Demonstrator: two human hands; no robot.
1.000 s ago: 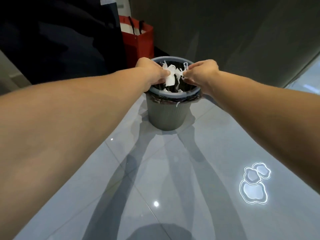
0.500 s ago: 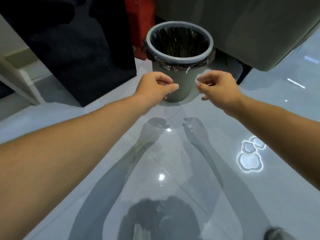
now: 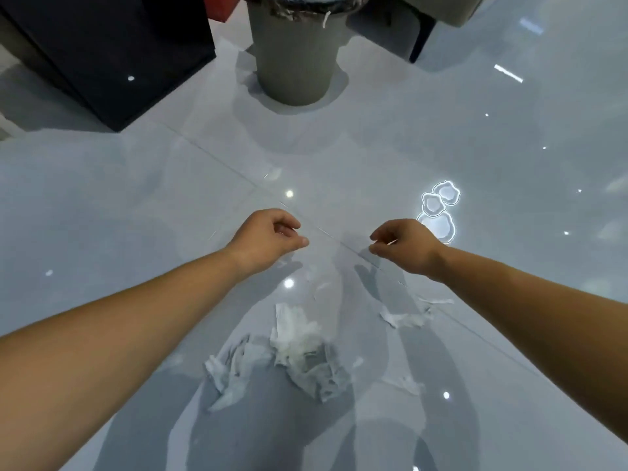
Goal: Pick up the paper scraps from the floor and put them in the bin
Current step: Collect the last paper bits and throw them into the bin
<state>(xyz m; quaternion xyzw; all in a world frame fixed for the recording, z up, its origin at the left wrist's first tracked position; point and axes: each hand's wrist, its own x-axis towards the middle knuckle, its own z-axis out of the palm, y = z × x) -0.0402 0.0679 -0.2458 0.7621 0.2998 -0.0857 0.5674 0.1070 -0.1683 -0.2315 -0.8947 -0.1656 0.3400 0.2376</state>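
The round grey plastic bin (image 3: pixel 295 56) now sits far ahead; torn white paper scraps (image 3: pixel 299 355) have appeared (nearer). Left hand (image 3: pixel 268 239) and right hand (image 3: pixel 404 244) hover loosely curled, empty.

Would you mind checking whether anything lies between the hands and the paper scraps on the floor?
Nothing visible does. The left hand and right hand hang empty above bare floor, with the paper scraps lying just nearer the person.

The glossy grey floor (image 3: pixel 142 212) bears torn paper scraps (image 3: pixel 299 348) (white, crumpled), the bin (image 3: pixel 295 59) and a black cabinet (image 3: pixel 112 52).
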